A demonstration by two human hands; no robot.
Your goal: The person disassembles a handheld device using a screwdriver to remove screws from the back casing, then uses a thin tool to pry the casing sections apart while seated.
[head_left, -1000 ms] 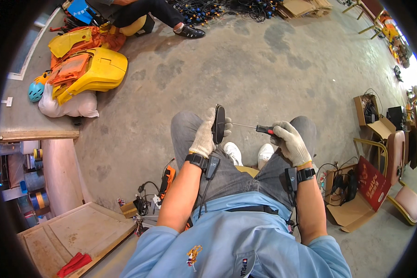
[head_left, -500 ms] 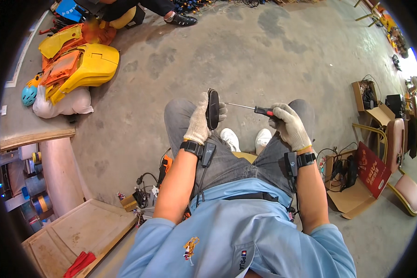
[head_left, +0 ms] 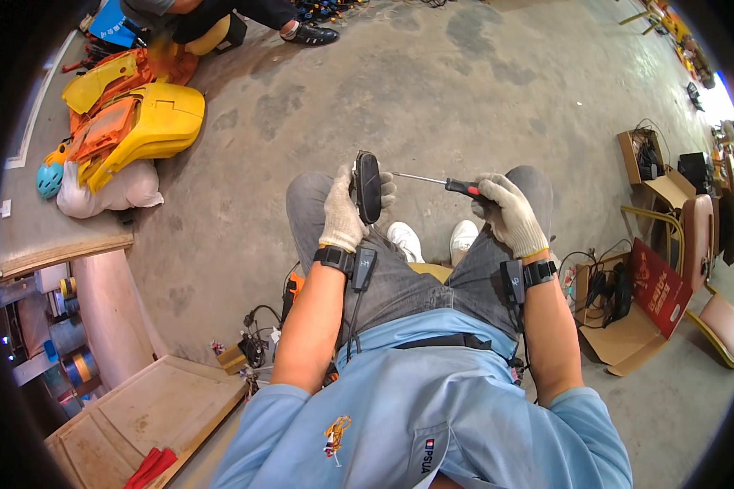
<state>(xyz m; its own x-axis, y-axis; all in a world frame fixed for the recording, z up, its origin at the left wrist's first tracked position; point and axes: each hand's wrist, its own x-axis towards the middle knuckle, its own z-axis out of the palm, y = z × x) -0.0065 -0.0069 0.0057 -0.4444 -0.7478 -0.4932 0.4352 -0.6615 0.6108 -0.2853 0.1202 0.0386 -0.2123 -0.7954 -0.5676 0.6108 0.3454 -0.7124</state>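
Note:
My left hand [head_left: 342,213], in a pale knit glove, grips a black oval device [head_left: 369,187] with a glossy face, its long side upright in the picture. The fingers wrap behind it and show at its right edge. In my gloved right hand [head_left: 510,212] is a screwdriver [head_left: 462,188] with a black and red handle. Its thin metal shaft points left toward the device, and the tip ends close to the device's right side; whether it touches cannot be told. Both hands are above my knees. What the black device is does not show clearly.
Yellow and orange plastic shells [head_left: 151,122] lie at the far left beside a white sack [head_left: 114,189] and a blue helmet [head_left: 50,180]. Another person's shoe [head_left: 314,34] is at the top. An open cardboard box [head_left: 607,326] of cables stands right, near a chair [head_left: 697,244]. A wooden panel [head_left: 151,407] lies lower left.
The black device and my left hand have shifted slightly left and up in the picture. The screwdriver has moved slightly with them, still pointing at the device. Both grips are the same.

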